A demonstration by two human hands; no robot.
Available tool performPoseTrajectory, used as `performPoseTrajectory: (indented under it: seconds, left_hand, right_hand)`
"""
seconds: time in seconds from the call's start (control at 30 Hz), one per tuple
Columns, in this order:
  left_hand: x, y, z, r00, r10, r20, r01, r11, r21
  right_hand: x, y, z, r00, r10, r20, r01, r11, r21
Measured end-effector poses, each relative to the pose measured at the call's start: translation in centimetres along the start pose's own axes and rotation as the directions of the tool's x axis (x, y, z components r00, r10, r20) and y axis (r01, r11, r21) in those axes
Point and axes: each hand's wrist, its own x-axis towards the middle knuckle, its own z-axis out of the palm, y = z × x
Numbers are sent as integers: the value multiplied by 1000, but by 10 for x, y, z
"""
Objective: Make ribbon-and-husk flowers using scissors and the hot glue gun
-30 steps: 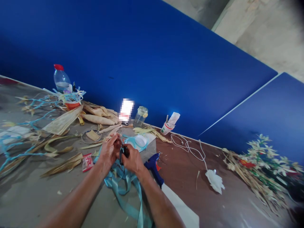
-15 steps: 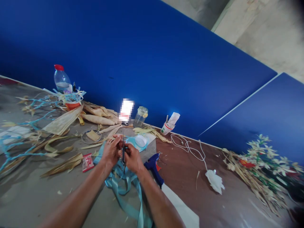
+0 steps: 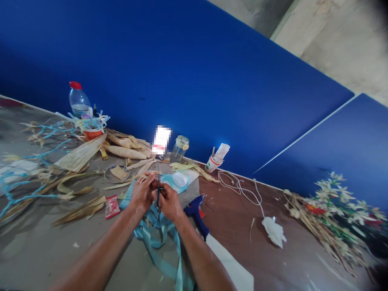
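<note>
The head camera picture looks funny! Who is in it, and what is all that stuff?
There is no robot here. A person wears a camera on their head, and it looks down at their own two hands. The right hand holds scissors. The left hand is close beside it; what its fingers pinch is too small to tell. On the table lie blue ribbon, a blue glue gun and dry leaves. Farther back are a bottle and a jar.

One bottle (image 3: 79,99), one jar (image 3: 179,150), one cup (image 3: 212,163)
</note>
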Motion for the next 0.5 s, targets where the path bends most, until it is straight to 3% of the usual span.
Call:
performPoseTrajectory:
  seconds: [0.3, 0.5]
  left_hand:
    - [0, 3, 1, 998, -4, -60, 5, 1000, 9]
    - [3, 4, 1, 987, 72, -142, -72, 997, 6]
  right_hand:
    - [-1, 5, -1, 1000, -12, 13, 13, 996, -87]
    - [5, -2, -11, 997, -6, -82, -13, 973, -228]
